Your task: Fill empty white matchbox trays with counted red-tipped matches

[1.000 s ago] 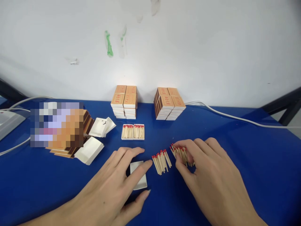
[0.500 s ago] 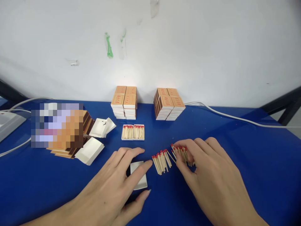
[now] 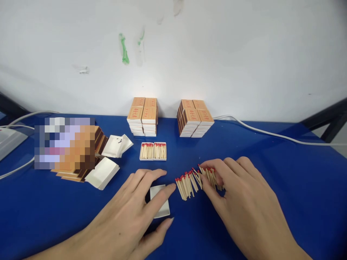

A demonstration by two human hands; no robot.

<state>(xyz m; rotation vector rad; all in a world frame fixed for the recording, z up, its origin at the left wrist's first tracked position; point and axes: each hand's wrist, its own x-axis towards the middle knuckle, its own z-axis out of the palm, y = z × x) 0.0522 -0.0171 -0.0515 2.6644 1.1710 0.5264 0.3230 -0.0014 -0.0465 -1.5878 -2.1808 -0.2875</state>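
Observation:
My left hand (image 3: pixel 138 209) has its fingers spread over a white matchbox tray (image 3: pixel 164 209), partly hiding it. Its index fingertip reaches the left end of a row of red-tipped matches (image 3: pixel 185 187) lying loose on the blue table. My right hand (image 3: pixel 235 195) is at more matches (image 3: pixel 210 176), its thumb and index finger closed around the near ones. The palm hides part of that bunch. Beyond the hands stand two open trays filled with matches (image 3: pixel 153 151), side by side.
Two stacks of closed matchboxes, a left one (image 3: pixel 142 113) and a right one (image 3: pixel 195 117), stand by the wall. On the left lie white inner trays (image 3: pixel 102 172) and flat brown-orange sleeves (image 3: pixel 72 176), partly blurred out. A white cable (image 3: pixel 260 133) runs along the right.
Between the two groups, a few matches have shifted left toward the row near my left hand. My right thumb has moved slightly; my left hand stays put.

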